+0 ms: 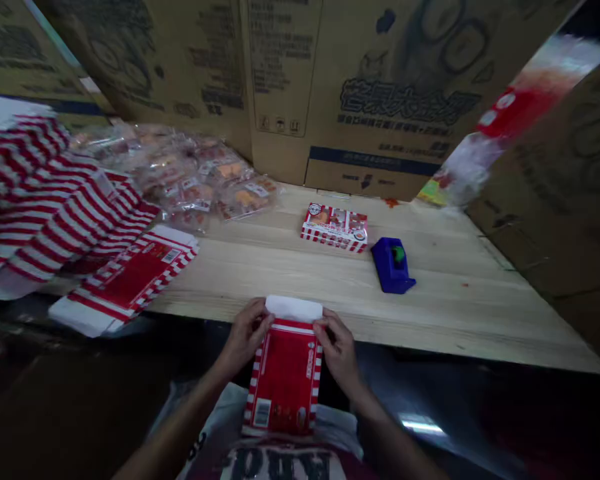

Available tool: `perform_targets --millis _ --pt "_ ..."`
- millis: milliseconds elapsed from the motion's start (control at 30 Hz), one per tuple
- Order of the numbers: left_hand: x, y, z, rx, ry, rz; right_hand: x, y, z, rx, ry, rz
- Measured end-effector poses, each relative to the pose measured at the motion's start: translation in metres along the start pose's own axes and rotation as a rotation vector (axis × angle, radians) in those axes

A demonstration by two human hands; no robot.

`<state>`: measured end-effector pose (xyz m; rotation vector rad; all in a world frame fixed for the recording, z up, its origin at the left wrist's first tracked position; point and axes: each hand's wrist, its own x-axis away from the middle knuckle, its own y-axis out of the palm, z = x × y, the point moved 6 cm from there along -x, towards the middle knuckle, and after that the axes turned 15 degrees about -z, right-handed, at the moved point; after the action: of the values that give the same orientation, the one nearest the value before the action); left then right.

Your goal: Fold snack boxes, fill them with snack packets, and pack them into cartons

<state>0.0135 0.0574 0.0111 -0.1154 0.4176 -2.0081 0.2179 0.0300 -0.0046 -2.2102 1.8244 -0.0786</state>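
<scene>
I hold a flat red box with red-and-white striped edges (pixel 285 373) upright over my lap, at the near edge of the wooden table (pixel 455 300). My left hand (pixel 244 335) grips its upper left side and my right hand (pixel 338 348) grips its upper right side, fingers closed on the white top flap. A barcode shows at the box's lower left.
A closed striped box (pixel 335 227) and a blue tape dispenser (pixel 393 265) sit mid-table. Stacks of flat striped cartons (pixel 125 280) lie at left, behind them a pile of clear snack packets (pixel 190 177). Large cardboard cases (pixel 330 80) wall the back and right.
</scene>
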Motion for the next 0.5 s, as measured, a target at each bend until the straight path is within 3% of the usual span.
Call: perform_targets --millis 100,167,267,367,500 --pt "0.002 -0.007 -0.015 0.206 -0.069 0.168 -0.004 0.000 0.013 -0.168 0.113 0.097" --pt "0.002 -0.010 -0.022 0.321 -0.105 0.188 -0.008 0.002 0.018 -0.244 0.154 0.045" --pt "-0.001 -0.011 -0.022 0.341 -0.108 0.026 -0.012 0.004 0.013 -0.253 0.140 -0.130" --pt "0.000 -0.012 -0.012 0.218 -0.058 -0.149 -0.011 -0.001 0.003 -0.198 0.095 -0.207" --pt "0.002 -0.014 -0.009 0.211 -0.143 -0.167 -0.011 0.000 -0.001 -0.209 0.165 -0.239"
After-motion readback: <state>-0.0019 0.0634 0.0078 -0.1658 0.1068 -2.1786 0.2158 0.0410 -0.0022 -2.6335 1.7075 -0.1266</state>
